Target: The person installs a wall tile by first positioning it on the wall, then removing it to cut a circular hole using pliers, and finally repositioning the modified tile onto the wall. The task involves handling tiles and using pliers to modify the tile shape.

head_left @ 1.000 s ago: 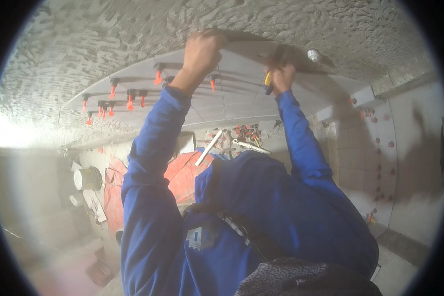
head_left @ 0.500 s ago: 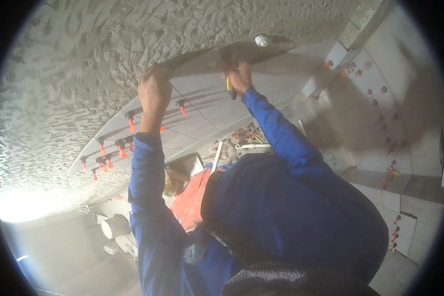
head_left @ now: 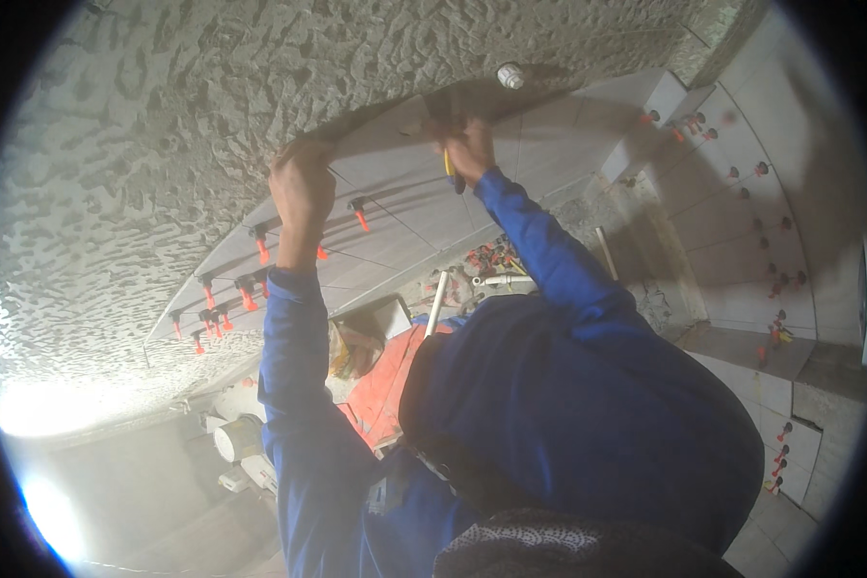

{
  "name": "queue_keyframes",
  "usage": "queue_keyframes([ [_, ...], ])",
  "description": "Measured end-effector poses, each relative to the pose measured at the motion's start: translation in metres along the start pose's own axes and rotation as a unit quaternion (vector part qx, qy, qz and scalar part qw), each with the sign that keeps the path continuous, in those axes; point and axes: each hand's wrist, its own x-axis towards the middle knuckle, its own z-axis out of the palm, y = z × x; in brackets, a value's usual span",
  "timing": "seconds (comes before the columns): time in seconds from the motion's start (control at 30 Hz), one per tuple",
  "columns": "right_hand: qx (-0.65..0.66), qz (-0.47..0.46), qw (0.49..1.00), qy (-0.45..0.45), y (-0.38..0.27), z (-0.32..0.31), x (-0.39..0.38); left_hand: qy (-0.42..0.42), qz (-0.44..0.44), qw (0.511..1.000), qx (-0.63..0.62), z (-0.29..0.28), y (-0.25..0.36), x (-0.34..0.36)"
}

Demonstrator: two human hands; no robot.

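Grey tiles cover the lower part of a wall in front of me, below rough, ridged mortar. My left hand is closed at the upper edge of the tiling, fingers curled. Its fingertips and anything between them are hidden. Farther right along that edge, my right hand grips a tool with a yellow-and-black handle. Shadow and the hand hide the tool's working end. Red levelling clips with black caps stick out from the tile joints below and left of my left hand.
A white pipe fitting protrudes from the mortar above my right hand. Below the tiles lie a white pipe, a pile of loose red and black clips and an orange-red sheet or cloth. The right-hand wall carries more clips.
The surroundings have shifted slightly right in the view. Both hands stay at the tiling's upper edge, with the right hand still gripping the yellow-and-black handle.
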Motion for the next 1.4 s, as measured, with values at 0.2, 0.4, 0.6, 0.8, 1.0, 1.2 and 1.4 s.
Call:
queue_keyframes([
  [0.2, -0.093, -0.082, 0.992, 0.026, 0.012, -0.003, 0.012, -0.01, -0.003, 1.0, 0.013, 0.002, -0.003, -0.001],
  [0.4, -0.099, -0.092, 0.99, 0.037, 0.014, -0.004, 0.014, -0.005, 0.018, 1.0, 0.024, -0.001, -0.003, 0.0],
  [0.6, -0.089, -0.078, 0.993, 0.0, 0.018, -0.006, 0.015, -0.04, -0.01, 0.999, 0.012, -0.005, -0.001, -0.001],
  [0.8, -0.119, -0.034, 0.992, 0.024, 0.015, -0.007, 0.012, -0.068, 0.051, 0.996, -0.001, -0.016, -0.009, 0.004],
  [1.0, -0.015, -0.091, 0.995, -0.027, 0.013, -0.008, 0.009, -0.163, -0.044, 0.986, 0.005, -0.026, -0.01, 0.01],
  [1.2, -0.018, -0.114, 0.992, -0.045, 0.007, -0.006, 0.008, -0.154, -0.081, 0.984, 0.029, -0.024, 0.002, 0.01],
  [1.4, -0.009, -0.063, 0.998, 0.001, -0.008, 0.0, 0.002, -0.096, -0.024, 0.995, 0.009, -0.014, -0.001, 0.006],
])
